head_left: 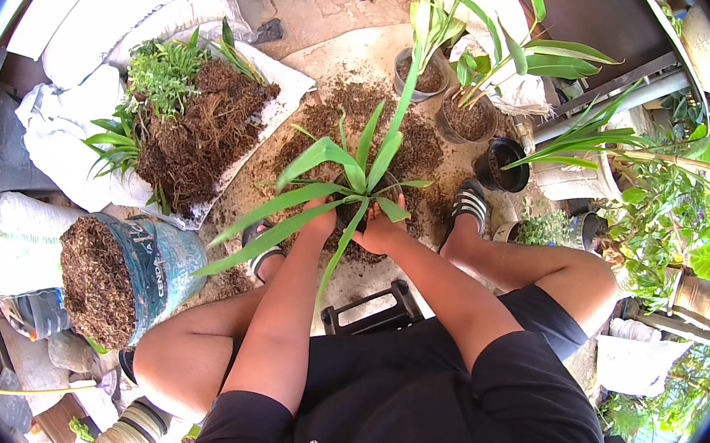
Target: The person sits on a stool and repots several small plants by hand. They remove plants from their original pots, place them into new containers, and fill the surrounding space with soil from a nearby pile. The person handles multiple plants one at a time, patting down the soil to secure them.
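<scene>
A leafy green plant (358,189) with long strap-like leaves stands between my feet in a dark pot, mostly hidden under the foliage. My left hand (317,218) is at the pot's left side, its fingers partly covered by leaves. On the opposite side, my right hand (381,231) curls against the pot near the plant's base. Both hands appear closed around the pot, though the fingertips are out of sight. Dark loose soil (419,146) is spread over the ground around it.
Uprooted plants with a root clump (200,132) lie on a white sack (57,134) at left. Nearer is a blue bag (169,262) of brown potting mix (98,281). Potted plants (468,117) and an empty black pot (504,164) stand at far right. A black stool (374,306) is before me.
</scene>
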Tool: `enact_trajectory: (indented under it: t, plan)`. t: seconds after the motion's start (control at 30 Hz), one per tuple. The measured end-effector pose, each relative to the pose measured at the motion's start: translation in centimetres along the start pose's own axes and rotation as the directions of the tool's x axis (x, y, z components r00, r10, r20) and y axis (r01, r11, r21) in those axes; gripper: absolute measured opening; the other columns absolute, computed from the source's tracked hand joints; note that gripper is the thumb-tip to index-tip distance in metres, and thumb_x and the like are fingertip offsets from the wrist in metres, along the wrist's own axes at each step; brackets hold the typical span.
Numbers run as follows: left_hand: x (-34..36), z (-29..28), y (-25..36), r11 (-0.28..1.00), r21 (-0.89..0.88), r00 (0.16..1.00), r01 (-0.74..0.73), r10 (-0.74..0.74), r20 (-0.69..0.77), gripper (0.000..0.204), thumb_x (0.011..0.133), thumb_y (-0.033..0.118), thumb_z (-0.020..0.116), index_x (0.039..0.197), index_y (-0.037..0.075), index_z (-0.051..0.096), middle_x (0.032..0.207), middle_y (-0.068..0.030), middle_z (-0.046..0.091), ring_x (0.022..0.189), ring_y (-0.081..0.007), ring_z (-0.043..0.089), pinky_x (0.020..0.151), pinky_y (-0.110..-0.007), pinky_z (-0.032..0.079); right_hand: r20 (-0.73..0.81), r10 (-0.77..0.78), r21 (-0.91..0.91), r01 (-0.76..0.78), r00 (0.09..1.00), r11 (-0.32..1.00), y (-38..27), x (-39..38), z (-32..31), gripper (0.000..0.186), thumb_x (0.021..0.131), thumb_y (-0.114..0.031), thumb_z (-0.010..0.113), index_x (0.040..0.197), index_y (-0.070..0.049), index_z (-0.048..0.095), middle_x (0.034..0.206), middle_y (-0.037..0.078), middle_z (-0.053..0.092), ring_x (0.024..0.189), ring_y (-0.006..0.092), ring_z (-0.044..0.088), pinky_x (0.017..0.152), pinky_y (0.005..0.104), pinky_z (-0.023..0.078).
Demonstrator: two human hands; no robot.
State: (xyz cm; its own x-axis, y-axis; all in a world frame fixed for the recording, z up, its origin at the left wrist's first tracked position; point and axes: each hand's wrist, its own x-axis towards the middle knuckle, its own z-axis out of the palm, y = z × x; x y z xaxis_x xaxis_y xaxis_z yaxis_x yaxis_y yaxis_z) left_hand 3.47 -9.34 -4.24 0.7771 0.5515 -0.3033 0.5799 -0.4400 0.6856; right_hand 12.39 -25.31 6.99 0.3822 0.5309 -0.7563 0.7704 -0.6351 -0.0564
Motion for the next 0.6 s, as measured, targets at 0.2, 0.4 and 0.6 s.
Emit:
enact_trajectory:
  t: [0.2,0.4,0.6]
  plan:
    - [1.0,0.3,-1.4,0.998,-0.020,0.997,-0.063,0.064,0.042,0.035,0.098,0.018,0.059,0.131,0.009,0.063,0.118,-0.0187,0.067,0.108,-0.0322,0.065,0.093,-0.042,0.051,-0.090,-0.181,-0.269,0.151,0.979,0.951,4.7,-0.9,-1.5,0.079,0.103,-0.062,0.031,0.158,-0.004,0.032,0.164,0.010,0.032,0.153,0.0258,0.025,0.120,0.0681,-0.008]
    - [1.0,-0.7,2.8,0.887,0.305,0.938,-0.346,0.315,0.148,0.040,0.098,0.012,0.051,0.136,0.020,0.061,0.130,-0.0154,0.063,0.121,-0.0335,0.059,0.103,-0.044,0.047,-0.007,-0.348,-0.458,0.306,0.938,0.835,7.6,-0.5,0.5,0.082,0.101,-0.062,0.038,0.159,-0.004,0.028,0.166,0.010,0.027,0.155,0.0243,0.018,0.121,0.0678,-0.006]
    - [1.1,-2.1,3.8,0.921,0.230,0.944,-0.315,0.278,0.181,0.034,0.098,0.022,0.056,0.129,0.011,0.065,0.126,-0.0182,0.064,0.114,-0.0356,0.063,0.096,-0.043,0.050,-0.053,-0.363,-0.464,0.299,0.930,0.834,6.9,1.2,0.1,0.093,0.095,-0.073,0.033,0.157,-0.004,0.033,0.164,0.011,0.031,0.154,0.0280,0.020,0.123,0.0637,-0.005]
